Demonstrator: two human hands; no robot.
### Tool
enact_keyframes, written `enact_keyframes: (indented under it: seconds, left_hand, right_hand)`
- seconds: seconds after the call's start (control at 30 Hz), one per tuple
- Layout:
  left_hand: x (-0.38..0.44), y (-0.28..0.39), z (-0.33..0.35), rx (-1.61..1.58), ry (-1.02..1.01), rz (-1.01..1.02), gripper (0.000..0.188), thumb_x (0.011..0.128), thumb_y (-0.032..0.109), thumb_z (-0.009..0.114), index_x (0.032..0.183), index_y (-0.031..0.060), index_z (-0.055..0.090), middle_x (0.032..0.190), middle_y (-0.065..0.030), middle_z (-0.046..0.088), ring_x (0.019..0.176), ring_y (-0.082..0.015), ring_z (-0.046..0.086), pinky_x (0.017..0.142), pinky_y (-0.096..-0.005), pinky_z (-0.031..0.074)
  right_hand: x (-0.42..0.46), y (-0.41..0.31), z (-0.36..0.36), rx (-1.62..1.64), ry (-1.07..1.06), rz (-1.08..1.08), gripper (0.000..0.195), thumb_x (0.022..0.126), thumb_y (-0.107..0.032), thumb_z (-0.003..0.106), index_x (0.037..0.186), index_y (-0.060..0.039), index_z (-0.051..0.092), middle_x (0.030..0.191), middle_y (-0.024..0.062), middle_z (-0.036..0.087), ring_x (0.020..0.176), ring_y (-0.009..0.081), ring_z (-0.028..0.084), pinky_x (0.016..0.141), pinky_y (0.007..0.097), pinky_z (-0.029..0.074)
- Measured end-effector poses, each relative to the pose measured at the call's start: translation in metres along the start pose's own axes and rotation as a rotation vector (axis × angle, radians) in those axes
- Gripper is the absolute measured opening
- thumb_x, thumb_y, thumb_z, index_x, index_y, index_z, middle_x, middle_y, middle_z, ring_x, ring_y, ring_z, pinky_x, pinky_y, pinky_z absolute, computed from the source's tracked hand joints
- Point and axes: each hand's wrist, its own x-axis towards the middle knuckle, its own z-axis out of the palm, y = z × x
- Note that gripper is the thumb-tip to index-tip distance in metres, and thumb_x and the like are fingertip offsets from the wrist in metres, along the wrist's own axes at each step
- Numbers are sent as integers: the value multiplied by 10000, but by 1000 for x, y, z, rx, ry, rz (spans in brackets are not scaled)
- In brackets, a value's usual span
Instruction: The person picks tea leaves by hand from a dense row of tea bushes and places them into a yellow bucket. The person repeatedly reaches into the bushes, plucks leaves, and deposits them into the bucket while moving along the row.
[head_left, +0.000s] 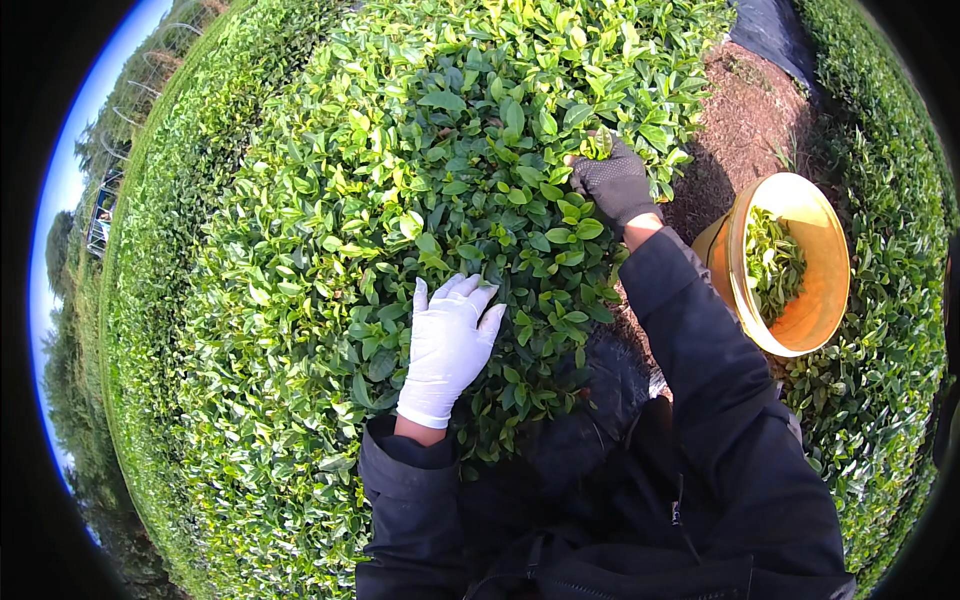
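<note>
My left hand (450, 341), in a thin white glove, rests palm down on the top of a leafy green bush (517, 225) that looks like a tea bush. Its fingers are apart; the fingertips reach in among the leaves. Farther forward and to the right is my right hand (613, 180), in a dark grey dotted glove. Its fingers are curled around a small sprig of light green leaves (600, 144). Whether that sprig is still joined to the bush is hidden by the glove.
Right of my right forearm, a yellow bucket (821, 247) leans with picked leaves (772, 262) inside. Brown ground (750, 112) and dark sheeting (772, 34) run between the bush and another hedge row (885, 150). Trees (71, 375) stand at the far left.
</note>
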Motion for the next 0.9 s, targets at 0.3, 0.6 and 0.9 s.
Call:
enact_keyframes:
  seconds: [0.3,0.6,0.9]
  left_hand:
    - [-2,2,0,17,3,0,282,896,278,601,1097,95,678,1186,-103,641,1168,-293,559,1095,-578,268]
    - [4,5,1,13,9,22,285,900,278,597,1100,91,680,1176,-109,647,1160,-298,565,1090,-578,276]
    - [2,0,1,26,-6,-4,289,895,282,607,1091,82,682,1177,-117,647,1157,-302,568,1093,-579,270]
  right_hand:
    - [-35,16,-7,339,-54,82,157,858,-166,706,783,-42,645,555,-8,578,462,115,488,489,279,396]
    - [-67,48,-72,626,3,84,173,867,-96,694,1011,-68,602,809,16,577,653,117,556,601,267,483]
    - [-6,27,-41,60,158,-333,474,787,-41,704,1243,-115,595,1031,79,677,812,177,643,780,305,525]
